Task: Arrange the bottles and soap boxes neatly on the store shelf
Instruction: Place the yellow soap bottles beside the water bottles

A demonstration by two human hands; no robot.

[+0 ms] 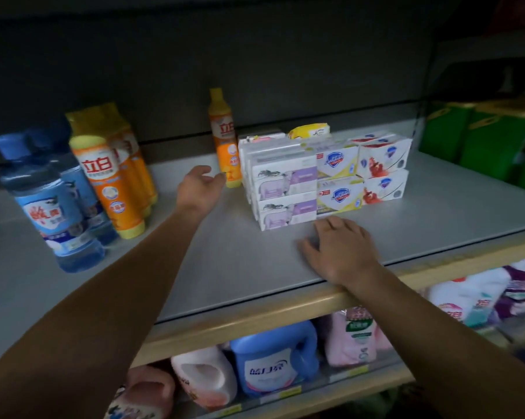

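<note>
A lone orange bottle (225, 137) with a yellow cap stands upright at the back of the grey shelf (231, 261). My left hand (199, 189) reaches toward its base, fingers loosely spread, holding nothing and just short of it. Right of the bottle sit stacked soap boxes: purple-and-white ones (282, 192), yellow-trimmed ones (338, 179) and red-trimmed ones (383, 169). A yellow soap packet (309, 130) lies on top at the back. My right hand (341, 249) rests flat on the shelf in front of the boxes. At the left stand several orange bottles (110, 179) and blue bottles (53, 204).
The shelf's tan front edge (255, 322) runs under my right wrist. Below it, a lower shelf holds a blue detergent jug (273, 358) and pink refill bags (355, 337). Green containers (478, 140) stand on the neighbouring shelf at the right. A dark back panel closes the shelf behind.
</note>
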